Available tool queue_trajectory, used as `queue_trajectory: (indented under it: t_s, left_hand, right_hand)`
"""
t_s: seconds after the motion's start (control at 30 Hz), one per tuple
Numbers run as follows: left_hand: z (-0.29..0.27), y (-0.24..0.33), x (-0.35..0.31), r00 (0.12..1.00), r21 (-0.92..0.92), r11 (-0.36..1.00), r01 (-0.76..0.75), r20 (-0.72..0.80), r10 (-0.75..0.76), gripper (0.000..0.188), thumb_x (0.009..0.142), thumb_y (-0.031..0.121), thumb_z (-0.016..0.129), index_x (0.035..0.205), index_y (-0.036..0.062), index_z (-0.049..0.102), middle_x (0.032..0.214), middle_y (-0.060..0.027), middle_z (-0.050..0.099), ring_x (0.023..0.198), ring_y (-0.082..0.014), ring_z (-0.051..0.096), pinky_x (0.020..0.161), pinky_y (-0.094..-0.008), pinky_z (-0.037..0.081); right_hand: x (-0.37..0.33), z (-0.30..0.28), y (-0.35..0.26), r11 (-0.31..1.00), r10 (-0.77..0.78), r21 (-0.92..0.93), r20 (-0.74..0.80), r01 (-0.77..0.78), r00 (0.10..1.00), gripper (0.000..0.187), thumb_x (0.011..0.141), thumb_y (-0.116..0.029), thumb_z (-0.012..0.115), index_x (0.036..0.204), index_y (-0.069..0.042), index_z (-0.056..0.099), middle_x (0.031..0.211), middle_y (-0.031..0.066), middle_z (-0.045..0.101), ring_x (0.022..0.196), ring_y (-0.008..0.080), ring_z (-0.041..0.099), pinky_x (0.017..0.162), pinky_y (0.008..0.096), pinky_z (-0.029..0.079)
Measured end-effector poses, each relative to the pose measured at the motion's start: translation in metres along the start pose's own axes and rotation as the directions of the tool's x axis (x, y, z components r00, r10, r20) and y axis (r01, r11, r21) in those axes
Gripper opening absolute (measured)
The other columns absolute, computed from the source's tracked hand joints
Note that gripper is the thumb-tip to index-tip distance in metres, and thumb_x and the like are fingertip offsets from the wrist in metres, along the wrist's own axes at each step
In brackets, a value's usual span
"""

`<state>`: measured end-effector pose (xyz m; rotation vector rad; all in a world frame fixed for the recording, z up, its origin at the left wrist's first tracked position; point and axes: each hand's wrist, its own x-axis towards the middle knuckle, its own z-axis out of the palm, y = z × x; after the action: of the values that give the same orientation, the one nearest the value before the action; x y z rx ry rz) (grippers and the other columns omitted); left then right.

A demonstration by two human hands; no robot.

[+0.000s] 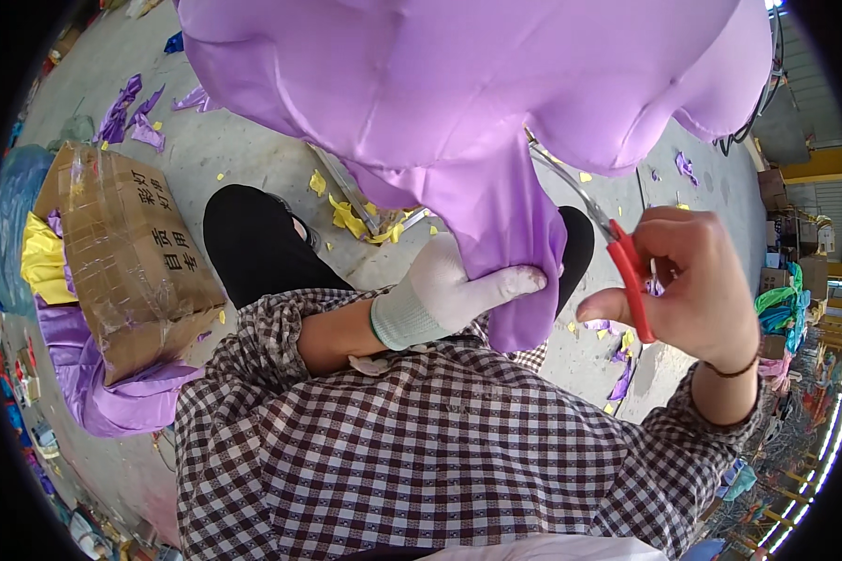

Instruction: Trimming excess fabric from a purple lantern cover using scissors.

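Note:
A large, puffed purple fabric form [393,75] with rounded lobes fills the top of the head view. From its lower edge hangs a loose flap of purple fabric [496,215]. My left hand [449,290], in a white glove with a pale green cuff, grips this flap with the thumb across its front. My bare right hand [688,280] holds scissors [630,280] by their red handles. The metal blades point up and left, and their tips reach the spot where flap and form meet; part of the blades is hidden there by the fabric.
At left stands a taped cardboard box [140,252], with yellow cloth [47,260] and purple cloth [112,402] beside it. Purple scraps [131,112] and yellow scraps [348,219] lie on the grey floor. A metal frame [384,224] shows under the form. Boxes and coloured cloth line the right.

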<state>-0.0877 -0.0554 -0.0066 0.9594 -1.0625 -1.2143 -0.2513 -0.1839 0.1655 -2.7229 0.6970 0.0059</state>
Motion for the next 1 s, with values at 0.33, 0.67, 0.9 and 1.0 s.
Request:
queue_trajectory:
  t_s: [0.33,0.67,0.9,1.0]
  left_hand:
    - [0.011,0.008,0.015,0.994,-0.103,0.991,-0.087,0.05,0.092,0.023,0.103,0.014,0.06,0.119,-0.0022,0.065,0.109,-0.0096,0.073,0.103,-0.0179,0.07,0.093,-0.0323,0.055]
    - [0.009,-0.014,0.017,0.996,-0.241,0.968,-0.078,0.012,0.083,0.027,0.099,0.024,0.069,0.118,0.0042,0.069,0.107,-0.0061,0.073,0.1,-0.0154,0.068,0.09,-0.031,0.054]
    - [0.01,-0.024,0.018,0.996,-0.258,0.964,-0.071,0.038,0.084,0.027,0.099,0.023,0.069,0.119,0.0041,0.069,0.107,-0.0056,0.073,0.1,-0.0146,0.068,0.09,-0.0305,0.053]
    - [0.008,-0.023,0.018,0.996,-0.272,0.96,-0.075,0.036,0.088,0.027,0.099,0.022,0.069,0.119,0.0042,0.069,0.108,-0.0054,0.073,0.101,-0.0146,0.068,0.091,-0.0305,0.053]
  right_hand:
    - [0.048,-0.074,-0.066,0.792,0.501,-0.503,0.213,-0.345,0.839,0.071,0.05,-0.057,0.092,0.057,-0.001,0.05,0.053,0.007,0.046,0.047,0.0222,0.047,0.049,0.0327,0.036]
    - [0.042,-0.073,-0.058,0.745,-0.063,-0.665,0.016,0.058,0.998,0.067,0.047,-0.053,0.094,0.064,-0.002,0.054,0.066,0.0075,0.055,0.058,0.023,0.056,0.051,0.0325,0.041]
    - [0.066,-0.089,-0.065,0.719,0.384,-0.668,0.151,-0.193,0.911,0.066,0.047,-0.052,0.094,0.066,-0.003,0.056,0.068,0.0083,0.056,0.06,0.0233,0.058,0.053,0.0322,0.042]
    - [0.059,-0.082,-0.072,0.734,0.15,-0.679,0.12,-0.029,0.981,0.066,0.046,-0.052,0.095,0.066,-0.003,0.056,0.065,0.0086,0.056,0.06,0.0247,0.058,0.054,0.0325,0.043]
